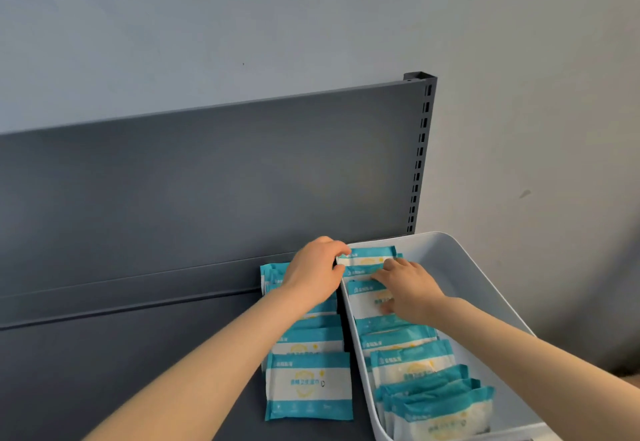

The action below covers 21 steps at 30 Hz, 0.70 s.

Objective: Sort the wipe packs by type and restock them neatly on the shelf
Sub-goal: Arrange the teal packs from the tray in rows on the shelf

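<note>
Teal-and-white wipe packs fill a white bin (pixel 460 267) at the right end of the dark grey shelf (pixel 138 364). My left hand (pixel 315 272) pinches the left edge of the rearmost pack (pixel 369 257) at the bin's far end. My right hand (pixel 407 290) reaches into the bin, its fingers curled over the packs (pixel 365 297) just in front of that one. A row of the same packs (pixel 308 383) lies overlapped on the shelf to the left of the bin, partly hidden under my left forearm.
The shelf's grey back panel (pixel 207 181) rises behind, ending in a slotted upright (pixel 420 149) at the right. A pale wall stands beyond. The shelf surface stretches left of the pack row.
</note>
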Tool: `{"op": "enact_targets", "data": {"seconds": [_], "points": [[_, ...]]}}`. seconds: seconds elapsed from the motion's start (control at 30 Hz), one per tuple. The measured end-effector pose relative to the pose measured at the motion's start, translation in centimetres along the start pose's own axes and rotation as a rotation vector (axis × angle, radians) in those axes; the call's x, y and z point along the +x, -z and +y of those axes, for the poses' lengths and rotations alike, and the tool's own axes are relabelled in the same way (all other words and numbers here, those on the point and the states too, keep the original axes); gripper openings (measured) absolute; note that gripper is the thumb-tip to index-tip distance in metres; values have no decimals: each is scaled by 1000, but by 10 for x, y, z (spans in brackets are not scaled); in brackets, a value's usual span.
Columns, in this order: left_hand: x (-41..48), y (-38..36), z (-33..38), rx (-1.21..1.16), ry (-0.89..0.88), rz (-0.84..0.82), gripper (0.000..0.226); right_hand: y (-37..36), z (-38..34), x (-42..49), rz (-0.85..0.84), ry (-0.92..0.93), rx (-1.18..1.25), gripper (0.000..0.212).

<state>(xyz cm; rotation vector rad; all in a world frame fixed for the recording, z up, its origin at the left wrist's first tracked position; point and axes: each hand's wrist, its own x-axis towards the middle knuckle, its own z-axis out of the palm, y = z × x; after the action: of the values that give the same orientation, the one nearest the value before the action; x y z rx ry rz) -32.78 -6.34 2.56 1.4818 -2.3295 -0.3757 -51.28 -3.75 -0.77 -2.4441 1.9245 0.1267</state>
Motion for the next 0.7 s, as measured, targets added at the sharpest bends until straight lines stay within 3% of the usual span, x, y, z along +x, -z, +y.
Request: {"op": "enact_targets", "data": {"seconds": [0.2, 0.33, 0.57, 0.7], "points": [[45, -13, 21, 138, 39, -132, 35, 8, 17, -18, 15, -11, 159, 37], [55, -28, 34, 311, 26, -223, 40, 23, 39, -41, 143, -47, 167, 33], [60, -58, 48, 552, 148, -256, 89, 28, 64, -66, 265, -92, 241, 30], [59, -58, 49, 589, 115, -212, 86, 19, 72, -73, 274, -89, 256, 34]]}}
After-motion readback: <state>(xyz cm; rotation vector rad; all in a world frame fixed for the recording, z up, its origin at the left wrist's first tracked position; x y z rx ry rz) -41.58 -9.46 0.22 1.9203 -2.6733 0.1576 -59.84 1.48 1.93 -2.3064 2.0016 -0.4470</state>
